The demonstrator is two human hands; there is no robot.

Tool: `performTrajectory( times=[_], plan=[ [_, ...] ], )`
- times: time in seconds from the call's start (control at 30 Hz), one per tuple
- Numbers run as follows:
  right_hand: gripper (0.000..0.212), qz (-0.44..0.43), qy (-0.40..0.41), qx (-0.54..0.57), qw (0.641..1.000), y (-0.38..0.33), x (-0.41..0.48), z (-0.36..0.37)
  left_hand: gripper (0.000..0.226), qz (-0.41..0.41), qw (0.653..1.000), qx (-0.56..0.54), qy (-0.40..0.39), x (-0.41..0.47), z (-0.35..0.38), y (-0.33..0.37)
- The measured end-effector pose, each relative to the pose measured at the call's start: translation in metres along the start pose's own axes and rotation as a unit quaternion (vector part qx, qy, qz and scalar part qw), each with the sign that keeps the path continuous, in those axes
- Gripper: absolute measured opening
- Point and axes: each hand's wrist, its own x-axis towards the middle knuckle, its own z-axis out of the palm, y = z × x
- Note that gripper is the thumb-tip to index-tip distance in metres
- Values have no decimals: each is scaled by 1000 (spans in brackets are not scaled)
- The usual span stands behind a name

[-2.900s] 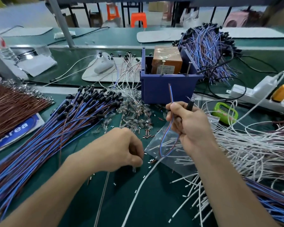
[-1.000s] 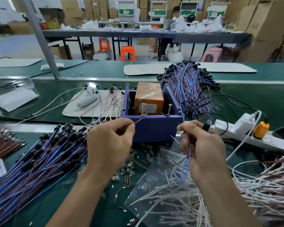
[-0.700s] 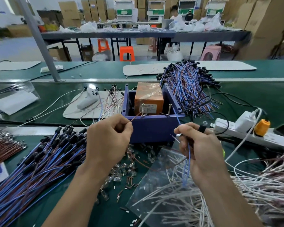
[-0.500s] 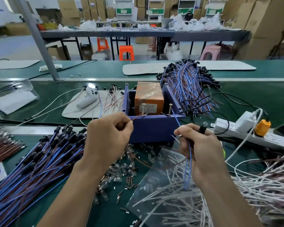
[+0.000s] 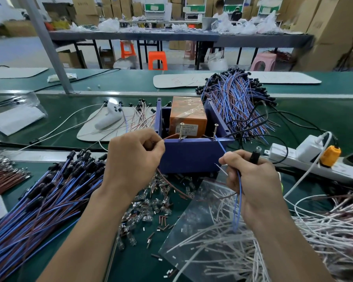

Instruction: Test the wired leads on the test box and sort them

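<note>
A blue plastic test box (image 5: 192, 157) is seated at the centre of the green-matted workbench (image 5: 314, 119). One bundle of blue-and-brown wired leads (image 5: 39, 202) is laid near left, a second bundle (image 5: 236, 102) far right. A white power strip (image 5: 289, 159) is placed right.

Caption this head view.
Left hand holds brown wire to one screw, right hand holds blue wire to the other screw.

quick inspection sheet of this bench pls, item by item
surface: green bench mat, crowded.
job's things: blue test box; brown wire at its left screw, blue wire at its right screw.
clutter: lead pile at left, second lead pile behind the box, clear parts, plastic bag, white wires.
grippers: left hand pinches the brown wire; right hand holds the blue wire and the lead's black holder.
cables: power strip, black cables.
surroundings: orange stools, cardboard boxes.
</note>
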Motion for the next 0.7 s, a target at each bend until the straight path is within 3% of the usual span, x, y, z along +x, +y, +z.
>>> performTrajectory(
  times=[0.27,0.47,0.7],
  plan=[
    [25,-14,28,-34,999,1,10,0,16,4,1000,-2,1,1,0,0],
    [11,-12,54,-25,998,4,15,-2,17,9,1000,7,13,2,0,0],
    [18,-7,43,-8,999,7,14,-3,17,7,1000,4,14,2,1,0]
  ],
)
